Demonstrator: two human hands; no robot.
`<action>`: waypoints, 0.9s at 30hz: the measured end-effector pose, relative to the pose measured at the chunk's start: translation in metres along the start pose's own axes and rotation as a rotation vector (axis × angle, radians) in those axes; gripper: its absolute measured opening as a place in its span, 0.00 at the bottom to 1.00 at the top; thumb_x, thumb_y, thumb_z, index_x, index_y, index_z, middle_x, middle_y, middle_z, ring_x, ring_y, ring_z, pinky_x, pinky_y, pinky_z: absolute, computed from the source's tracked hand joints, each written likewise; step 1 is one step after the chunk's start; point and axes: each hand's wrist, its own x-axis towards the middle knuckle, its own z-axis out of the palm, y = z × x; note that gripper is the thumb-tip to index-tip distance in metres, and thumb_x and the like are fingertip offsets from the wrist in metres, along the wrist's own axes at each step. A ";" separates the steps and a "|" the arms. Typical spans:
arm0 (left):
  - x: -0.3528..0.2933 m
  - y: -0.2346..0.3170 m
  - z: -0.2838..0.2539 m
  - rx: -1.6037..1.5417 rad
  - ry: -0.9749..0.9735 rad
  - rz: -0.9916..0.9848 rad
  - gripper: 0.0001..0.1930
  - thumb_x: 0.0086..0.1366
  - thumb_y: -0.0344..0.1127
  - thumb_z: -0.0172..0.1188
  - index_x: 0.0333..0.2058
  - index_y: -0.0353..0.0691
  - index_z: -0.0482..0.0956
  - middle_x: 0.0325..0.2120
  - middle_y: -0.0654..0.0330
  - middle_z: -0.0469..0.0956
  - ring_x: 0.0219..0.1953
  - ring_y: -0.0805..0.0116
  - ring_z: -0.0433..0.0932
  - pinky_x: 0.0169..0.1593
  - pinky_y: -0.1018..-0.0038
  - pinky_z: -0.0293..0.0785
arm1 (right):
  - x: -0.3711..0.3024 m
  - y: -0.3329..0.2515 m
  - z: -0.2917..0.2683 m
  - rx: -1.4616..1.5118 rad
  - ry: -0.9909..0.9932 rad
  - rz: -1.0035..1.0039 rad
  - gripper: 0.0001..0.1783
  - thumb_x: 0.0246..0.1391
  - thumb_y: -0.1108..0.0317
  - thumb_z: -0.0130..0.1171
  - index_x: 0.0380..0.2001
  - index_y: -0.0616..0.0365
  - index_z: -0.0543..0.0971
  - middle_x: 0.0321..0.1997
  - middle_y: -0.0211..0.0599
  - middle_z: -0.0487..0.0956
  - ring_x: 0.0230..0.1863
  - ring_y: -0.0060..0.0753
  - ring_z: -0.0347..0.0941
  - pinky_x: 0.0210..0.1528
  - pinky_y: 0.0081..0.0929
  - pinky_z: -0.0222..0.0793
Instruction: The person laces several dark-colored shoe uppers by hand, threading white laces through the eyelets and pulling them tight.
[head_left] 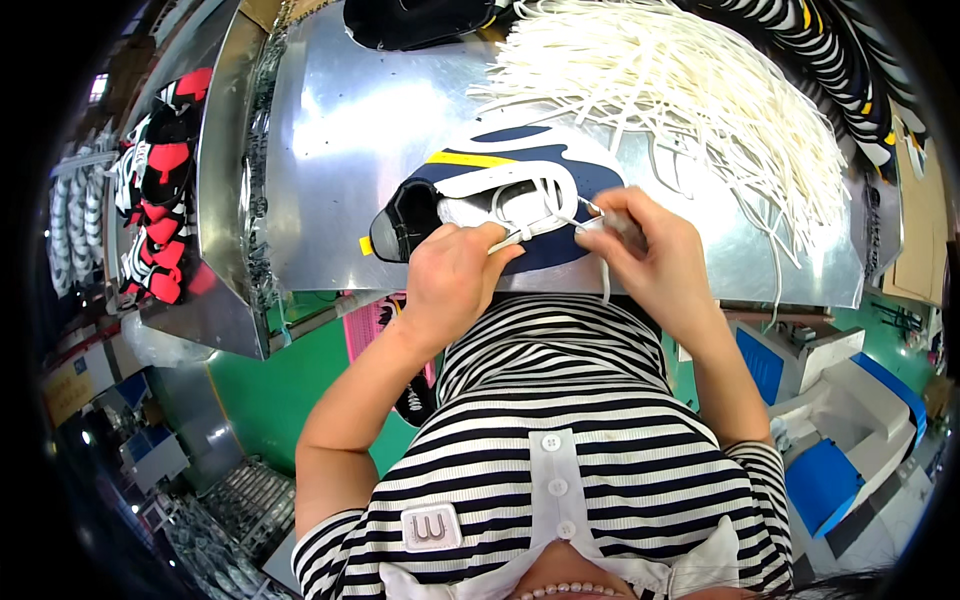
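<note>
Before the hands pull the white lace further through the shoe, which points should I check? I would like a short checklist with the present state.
1. Left hand steadies the navy and white shoe: ok.
2. Right hand pinches the white lace: ok.
3. Shoe rests flat on the metal table: ok.
4. Lace free of the loose lace pile: cannot tell.
5. Lace tip through the right eyelet: cannot tell, fingers hide it.

**Hands and forearms, centre frame**

Both forearms bare, rising from the lower frame and converging at centre. Left hand [452,275]: fingers curled inward, knuckles up, thumb and forefinger pinched at its upper right edge. Right hand [650,255]: fingers bent, tips pinched together toward the left. Fingertips of the two hands near each other, not touching.
</note>
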 end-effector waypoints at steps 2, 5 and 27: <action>0.007 -0.002 0.004 -0.040 0.004 0.167 0.21 0.53 0.31 0.72 0.41 0.38 0.70 0.23 0.58 0.76 0.21 0.60 0.73 0.26 0.68 0.66 | 0.011 -0.003 0.011 0.072 -0.044 -0.317 0.09 0.54 0.72 0.61 0.39 0.59 0.77 0.27 0.41 0.81 0.28 0.40 0.79 0.31 0.29 0.73; 0.007 0.001 0.004 -0.045 0.035 0.275 0.21 0.51 0.29 0.73 0.40 0.39 0.70 0.21 0.61 0.76 0.20 0.62 0.72 0.25 0.69 0.65 | 0.041 -0.006 0.028 -0.185 -0.264 -0.432 0.09 0.55 0.69 0.58 0.39 0.58 0.79 0.31 0.44 0.82 0.32 0.48 0.79 0.34 0.38 0.72; -0.007 -0.003 0.004 -0.152 -0.017 0.313 0.11 0.53 0.29 0.63 0.35 0.38 0.74 0.26 0.61 0.79 0.25 0.67 0.77 0.29 0.72 0.68 | 0.009 0.000 0.022 -0.078 -0.285 -0.254 0.10 0.55 0.71 0.59 0.42 0.56 0.80 0.32 0.45 0.82 0.32 0.48 0.79 0.35 0.37 0.73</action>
